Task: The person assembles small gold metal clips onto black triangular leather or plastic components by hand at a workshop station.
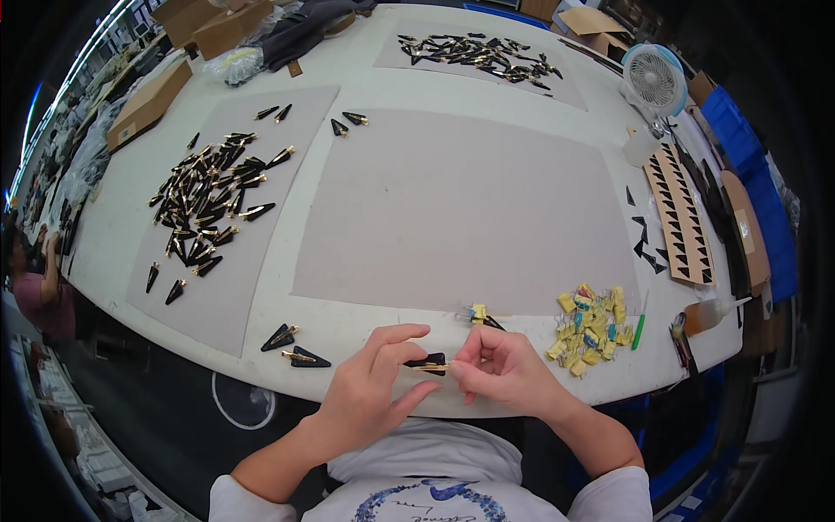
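We are looking down at a black clip (426, 359) with gold metal parts, lying crosswise between two bare hands over the near part of a white table (361, 322). The right hand (503, 372) is pinching the clip's right end between thumb and fingertip. The left hand (370, 383) is curving around the left end, its thumb standing apart; we are not managing to tell whether its fingers are gripping.

If only the right fingertips are bearing the clip, we are risking a slip, and with the table edge running so near, a drop could be ending on the floor. The metal could also be nipping a fingertip should it spring.

Farther out, a yellow piece (478, 313) is sitting just beyond the right hand, and a yellow pile (591, 335) is spreading to the right; a careless sweep could be scattering both. Two clips (292, 347) are lying near on the left, where the left hand could be knocking them.
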`<state>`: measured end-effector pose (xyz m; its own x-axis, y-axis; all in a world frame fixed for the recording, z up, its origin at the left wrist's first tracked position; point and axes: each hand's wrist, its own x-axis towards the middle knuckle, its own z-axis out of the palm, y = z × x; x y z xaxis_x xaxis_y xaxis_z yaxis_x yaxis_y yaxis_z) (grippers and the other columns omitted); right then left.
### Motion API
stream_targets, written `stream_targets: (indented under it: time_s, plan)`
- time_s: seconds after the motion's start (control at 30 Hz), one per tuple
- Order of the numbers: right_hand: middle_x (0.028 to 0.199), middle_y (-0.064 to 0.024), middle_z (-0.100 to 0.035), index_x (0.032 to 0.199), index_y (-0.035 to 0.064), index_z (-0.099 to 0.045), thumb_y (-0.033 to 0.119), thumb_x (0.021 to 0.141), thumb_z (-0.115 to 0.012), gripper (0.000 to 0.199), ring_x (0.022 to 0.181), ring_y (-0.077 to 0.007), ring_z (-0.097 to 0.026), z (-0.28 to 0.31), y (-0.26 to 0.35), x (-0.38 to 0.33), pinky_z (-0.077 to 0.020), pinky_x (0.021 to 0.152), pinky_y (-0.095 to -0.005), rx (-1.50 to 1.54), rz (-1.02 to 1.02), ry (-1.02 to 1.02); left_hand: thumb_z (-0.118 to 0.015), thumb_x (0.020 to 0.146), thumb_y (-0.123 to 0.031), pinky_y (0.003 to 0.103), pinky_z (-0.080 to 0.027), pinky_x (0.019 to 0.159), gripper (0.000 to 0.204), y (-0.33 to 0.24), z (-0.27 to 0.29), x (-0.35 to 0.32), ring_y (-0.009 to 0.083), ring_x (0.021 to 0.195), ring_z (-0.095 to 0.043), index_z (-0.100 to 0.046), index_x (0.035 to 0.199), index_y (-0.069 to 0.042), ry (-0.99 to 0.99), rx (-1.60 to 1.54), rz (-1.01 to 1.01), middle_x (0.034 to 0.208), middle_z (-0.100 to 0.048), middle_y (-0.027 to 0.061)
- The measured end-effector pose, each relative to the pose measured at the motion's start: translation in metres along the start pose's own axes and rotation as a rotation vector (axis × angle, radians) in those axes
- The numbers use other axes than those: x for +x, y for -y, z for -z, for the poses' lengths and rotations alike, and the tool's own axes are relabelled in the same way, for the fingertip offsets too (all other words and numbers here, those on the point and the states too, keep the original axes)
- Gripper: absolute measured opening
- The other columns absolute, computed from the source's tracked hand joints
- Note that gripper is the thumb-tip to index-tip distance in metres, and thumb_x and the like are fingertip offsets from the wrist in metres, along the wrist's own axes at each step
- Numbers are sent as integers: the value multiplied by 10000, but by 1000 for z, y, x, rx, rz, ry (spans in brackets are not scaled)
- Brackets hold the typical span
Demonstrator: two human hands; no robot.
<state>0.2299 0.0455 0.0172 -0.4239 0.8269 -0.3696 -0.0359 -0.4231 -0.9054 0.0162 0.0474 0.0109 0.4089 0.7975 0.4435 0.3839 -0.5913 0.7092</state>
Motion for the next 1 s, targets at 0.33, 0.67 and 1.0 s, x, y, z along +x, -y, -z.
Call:
stream_targets:
  time_s: [0.33,0.67,1.0]
  plan:
    - [827,-25,-635,879,7,-572,107,926,-659,140,708,-68,-609,-2,3,-8,-515,597,-215,-238,45,-29,-665,849,-25,327,-484,838,170,-2,14,5,247,924,-637,-579,995,-21,331,-166,223,997,-662,108]
    - [871,-72,-648,1020,38,-655,108,838,-715,204,755,-219,-613,14,19,-23,-499,644,-314,-853,584,-383,-640,903,-43,336,-456,918,39,20,16,-3,170,958,-626,-611,906,-18,105,-678,544,974,-676,100]
    - [897,-77,-647,952,33,-658,3,809,-716,157,778,-190,-635,18,-5,-41,-511,656,-273,-953,668,-281,-667,889,-99,309,-413,924,240,24,23,10,147,1036,-553,-650,1126,-68,-58,-588,565,1212,-553,64]
